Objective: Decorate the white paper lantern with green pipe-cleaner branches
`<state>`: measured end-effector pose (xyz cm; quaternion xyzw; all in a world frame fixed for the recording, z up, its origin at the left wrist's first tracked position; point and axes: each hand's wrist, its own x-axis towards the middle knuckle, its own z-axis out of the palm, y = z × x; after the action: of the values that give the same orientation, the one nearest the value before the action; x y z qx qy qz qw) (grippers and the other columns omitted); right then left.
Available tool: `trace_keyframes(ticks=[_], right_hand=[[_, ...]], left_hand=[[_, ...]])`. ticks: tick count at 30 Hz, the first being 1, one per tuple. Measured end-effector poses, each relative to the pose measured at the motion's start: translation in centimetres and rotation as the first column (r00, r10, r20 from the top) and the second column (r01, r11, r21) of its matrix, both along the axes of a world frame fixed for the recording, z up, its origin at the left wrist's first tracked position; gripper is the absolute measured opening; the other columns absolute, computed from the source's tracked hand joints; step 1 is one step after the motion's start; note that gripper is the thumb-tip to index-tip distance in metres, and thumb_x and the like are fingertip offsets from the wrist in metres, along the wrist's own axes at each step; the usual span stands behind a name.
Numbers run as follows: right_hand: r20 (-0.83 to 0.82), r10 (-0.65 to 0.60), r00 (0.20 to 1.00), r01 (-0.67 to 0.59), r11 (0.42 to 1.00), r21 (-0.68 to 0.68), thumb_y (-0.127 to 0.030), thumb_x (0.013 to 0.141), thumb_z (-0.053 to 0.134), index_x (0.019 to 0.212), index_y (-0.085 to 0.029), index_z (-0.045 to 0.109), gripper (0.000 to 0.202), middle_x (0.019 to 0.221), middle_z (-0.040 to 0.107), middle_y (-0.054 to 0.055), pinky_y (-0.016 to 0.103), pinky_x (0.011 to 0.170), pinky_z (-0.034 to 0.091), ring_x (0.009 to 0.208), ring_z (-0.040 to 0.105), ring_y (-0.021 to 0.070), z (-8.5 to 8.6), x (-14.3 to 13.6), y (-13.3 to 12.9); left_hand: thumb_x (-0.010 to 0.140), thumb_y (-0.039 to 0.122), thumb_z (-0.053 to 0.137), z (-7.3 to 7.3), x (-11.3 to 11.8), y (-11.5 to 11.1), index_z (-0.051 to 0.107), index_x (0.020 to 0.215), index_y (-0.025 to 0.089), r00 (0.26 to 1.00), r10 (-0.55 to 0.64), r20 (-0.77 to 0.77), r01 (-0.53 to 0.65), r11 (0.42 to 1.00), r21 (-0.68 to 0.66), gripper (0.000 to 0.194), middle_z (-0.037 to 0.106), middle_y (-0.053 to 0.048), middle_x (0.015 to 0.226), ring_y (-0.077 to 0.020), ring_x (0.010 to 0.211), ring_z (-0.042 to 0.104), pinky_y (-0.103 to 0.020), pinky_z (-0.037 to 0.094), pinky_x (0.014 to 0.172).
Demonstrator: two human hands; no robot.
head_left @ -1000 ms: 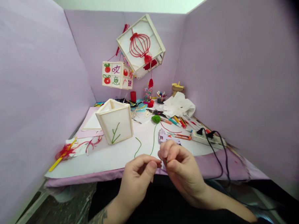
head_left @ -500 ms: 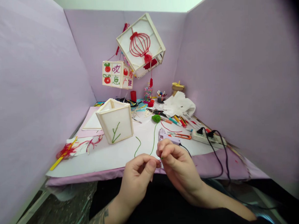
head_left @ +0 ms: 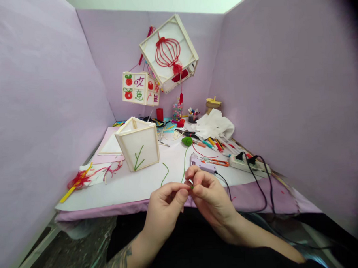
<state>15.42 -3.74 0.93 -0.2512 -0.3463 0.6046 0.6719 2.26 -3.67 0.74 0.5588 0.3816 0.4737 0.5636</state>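
A small bit of green yarn [head_left: 192,187] lies at the fingertips of your right hand [head_left: 193,186], whose thumb and index finger are pinched together on it. Your left hand [head_left: 187,189] meets it there, thumb and forefinger nearly closed; whether they grip the yarn, you cannot tell from this view. Beyond your hands, a lilac glue gun [head_left: 203,163] lies on the white paper [head_left: 103,196], with orange-handled snips [head_left: 217,162] beside it. Farther back sits a green yarn ball [head_left: 187,141]. To the left stands a three-sided lantern [head_left: 141,147] bearing a green branch pattern.
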Motion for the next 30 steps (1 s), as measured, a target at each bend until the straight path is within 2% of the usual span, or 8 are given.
trace_keyframes(ticks=[4, 10, 16, 21, 22, 24, 26, 30], right_hand=[[0.017, 0.018, 1.000, -0.018, 0.999, 0.030, -0.032, 0.053, 0.090, 0.057, -0.022, 0.068, 0.025, 0.088, 0.052, 0.002, 0.026, 0.066, 0.043, 0.081, 0.048, 0.0170, -0.1, -0.1, -0.2], [0.094, -0.037, 0.995, 0.031, 0.997, 0.064, -0.035, 0.056, 0.089, 0.061, -0.025, 0.073, 0.019, 0.090, 0.053, 0.002, 0.028, 0.071, 0.045, 0.082, 0.050, 0.0167, -0.4, -0.1, -0.1], [0.091, -0.029, 0.995, 0.023, 0.998, 0.058, -0.033, 0.057, 0.089, 0.063, -0.025, 0.074, 0.018, 0.092, 0.054, 0.002, 0.028, 0.072, 0.045, 0.084, 0.051, 0.0168, -0.6, -0.3, -0.1], [0.042, -0.031, 0.999, 0.029, 0.998, 0.057, -0.044, 0.064, 0.084, 0.089, -0.026, 0.073, 0.032, 0.098, 0.057, 0.004, 0.030, 0.077, 0.044, 0.089, 0.050, 0.0189, -0.8, -0.2, 0.0], [0.015, -0.044, 0.999, 0.043, 0.998, 0.051, -0.044, 0.066, 0.082, 0.088, -0.026, 0.071, 0.030, 0.098, 0.058, 0.003, 0.029, 0.077, 0.044, 0.089, 0.050, 0.0185, -0.9, -0.1, 0.1], [-0.012, -0.082, 0.997, 0.082, 0.996, 0.044, -0.037, 0.068, 0.082, 0.075, -0.024, 0.065, 0.022, 0.096, 0.057, 0.002, 0.027, 0.076, 0.043, 0.087, 0.050, 0.0166, -1.1, 0.2, 0.4], [0.006, -0.116, 0.993, 0.115, 0.992, 0.058, -0.029, 0.067, 0.083, 0.064, -0.021, 0.058, 0.027, 0.087, 0.057, 0.000, 0.026, 0.071, 0.042, 0.081, 0.050, 0.0145, -1.1, 0.6, 0.7], [0.045, -0.104, 0.994, 0.099, 0.989, 0.109, -0.026, 0.065, 0.084, 0.064, -0.021, 0.056, 0.028, 0.068, 0.056, -0.002, 0.026, 0.063, 0.037, 0.067, 0.047, 0.0134, -1.0, 1.0, 1.0]], left_hand=[[0.084, 0.046, 0.062, 0.3, 0.1, -0.2, 0.070, 0.087, 0.014, 0.999, -0.043, 0.021, 0.043, 0.999, -0.012, 0.034, 0.046, 0.005, 0.048, -0.0055, 0.040, 0.035, -0.018, 0.026, 0.039], [0.083, 0.049, 0.061, 0.3, 0.0, -0.3, 0.067, 0.084, 0.014, 0.997, -0.037, 0.066, 0.039, 0.999, -0.030, 0.036, 0.045, 0.005, 0.047, -0.0053, 0.040, 0.034, -0.018, 0.026, 0.040], [0.083, 0.041, 0.063, 0.5, -0.1, -0.1, 0.065, 0.080, 0.015, 1.000, -0.002, 0.011, 0.002, 1.000, 0.011, 0.027, 0.044, 0.006, 0.048, -0.0056, 0.042, 0.035, -0.018, 0.029, 0.042], [0.083, 0.041, 0.062, 0.4, -0.3, 0.0, 0.064, 0.077, 0.015, 0.999, 0.049, -0.018, -0.049, 0.999, 0.023, 0.026, 0.045, 0.005, 0.049, -0.0060, 0.043, 0.034, -0.018, 0.029, 0.042], [0.083, 0.041, 0.062, 0.4, -0.3, 0.0, 0.063, 0.077, 0.015, 0.998, 0.055, -0.014, -0.055, 0.998, 0.019, 0.027, 0.045, 0.005, 0.049, -0.0061, 0.043, 0.034, -0.018, 0.029, 0.042], [0.083, 0.042, 0.063, 0.3, -0.3, 0.1, 0.063, 0.076, 0.015, 0.998, 0.060, 0.002, -0.060, 0.998, 0.007, 0.028, 0.045, 0.005, 0.049, -0.0061, 0.043, 0.034, -0.018, 0.030, 0.042], [0.082, 0.042, 0.063, 0.1, -0.2, 0.2, 0.063, 0.076, 0.015, 0.998, 0.058, 0.026, -0.058, 0.998, -0.013, 0.028, 0.046, 0.005, 0.049, -0.0060, 0.043, 0.034, -0.018, 0.030, 0.043], [0.081, 0.041, 0.065, -0.2, -0.2, 0.4, 0.062, 0.077, 0.015, 0.996, 0.051, 0.075, -0.047, 0.998, -0.052, 0.027, 0.046, 0.006, 0.051, -0.0055, 0.043, 0.034, -0.018, 0.030, 0.043]])
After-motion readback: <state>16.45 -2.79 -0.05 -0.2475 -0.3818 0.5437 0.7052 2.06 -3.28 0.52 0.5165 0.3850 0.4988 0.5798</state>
